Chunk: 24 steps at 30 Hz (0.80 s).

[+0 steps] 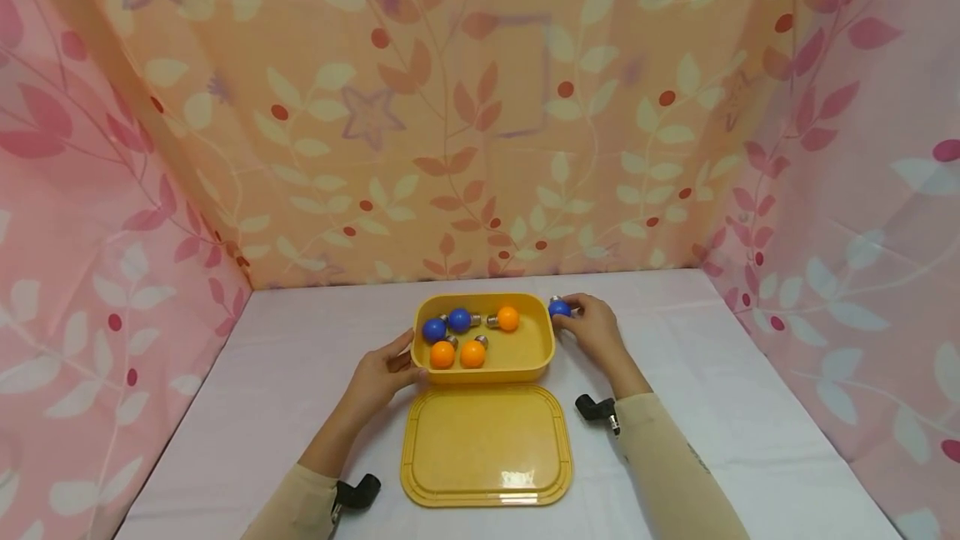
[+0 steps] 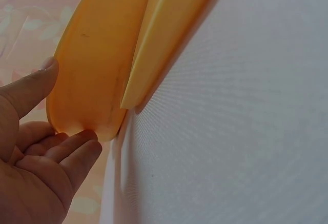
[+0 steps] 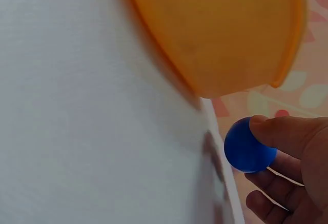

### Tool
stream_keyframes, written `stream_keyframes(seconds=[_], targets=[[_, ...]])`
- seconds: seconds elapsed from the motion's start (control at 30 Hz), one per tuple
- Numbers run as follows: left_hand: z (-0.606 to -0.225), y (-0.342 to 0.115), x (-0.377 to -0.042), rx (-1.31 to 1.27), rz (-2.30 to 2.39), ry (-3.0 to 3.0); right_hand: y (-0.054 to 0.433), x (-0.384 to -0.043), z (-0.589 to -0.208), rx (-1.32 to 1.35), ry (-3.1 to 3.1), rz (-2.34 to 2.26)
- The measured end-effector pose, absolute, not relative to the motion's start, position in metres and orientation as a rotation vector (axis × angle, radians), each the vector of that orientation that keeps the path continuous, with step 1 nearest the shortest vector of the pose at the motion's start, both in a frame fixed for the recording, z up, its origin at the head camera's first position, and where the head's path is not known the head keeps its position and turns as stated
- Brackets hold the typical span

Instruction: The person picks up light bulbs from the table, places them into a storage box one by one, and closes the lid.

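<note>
At yellow oblong plastic box [image 1: 480, 376], left hand [image 1: 378, 375] grips it, right hand [image 1: 597, 332] pinches round blue bulb [image 1: 558, 308]: likely loading, lift-in next.

On my head feed, the box [image 1: 487, 376] sits at lower centre, on the table [image 1: 690, 340], with 5 bulbs [image 1: 442, 355] in it: 4 in its left half, 1 right of centre. I see the lid [image 1: 486, 444] directly below it in the frame, the left hand [image 1: 381, 369] at its left end, and the right hand [image 1: 597, 330] holding 1 more bulb [image 1: 559, 307] just right of it. Cloth [image 1: 517, 182] hangs behind the table.
</note>
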State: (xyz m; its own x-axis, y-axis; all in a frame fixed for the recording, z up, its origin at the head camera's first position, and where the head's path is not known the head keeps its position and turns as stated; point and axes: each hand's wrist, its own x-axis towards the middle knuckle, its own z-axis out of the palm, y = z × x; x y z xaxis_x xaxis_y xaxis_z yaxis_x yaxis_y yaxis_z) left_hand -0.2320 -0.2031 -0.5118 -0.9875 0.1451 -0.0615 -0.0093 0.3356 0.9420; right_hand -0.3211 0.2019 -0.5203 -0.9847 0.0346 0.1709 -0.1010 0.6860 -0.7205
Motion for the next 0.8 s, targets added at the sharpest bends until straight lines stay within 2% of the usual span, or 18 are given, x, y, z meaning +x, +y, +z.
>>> stream_keyframes(seconds=[0.23, 0.8], targets=[[-0.513, -0.202, -0.232, 0.126, 1.762, 2.429, 0.213, -0.32, -0.508, 0.044, -2.73, 1.241], [-0.512, -0.203, -0.232, 0.108, 1.752, 2.429, 0.216, -0.312, -0.474, 0.281, -2.653, 1.194]])
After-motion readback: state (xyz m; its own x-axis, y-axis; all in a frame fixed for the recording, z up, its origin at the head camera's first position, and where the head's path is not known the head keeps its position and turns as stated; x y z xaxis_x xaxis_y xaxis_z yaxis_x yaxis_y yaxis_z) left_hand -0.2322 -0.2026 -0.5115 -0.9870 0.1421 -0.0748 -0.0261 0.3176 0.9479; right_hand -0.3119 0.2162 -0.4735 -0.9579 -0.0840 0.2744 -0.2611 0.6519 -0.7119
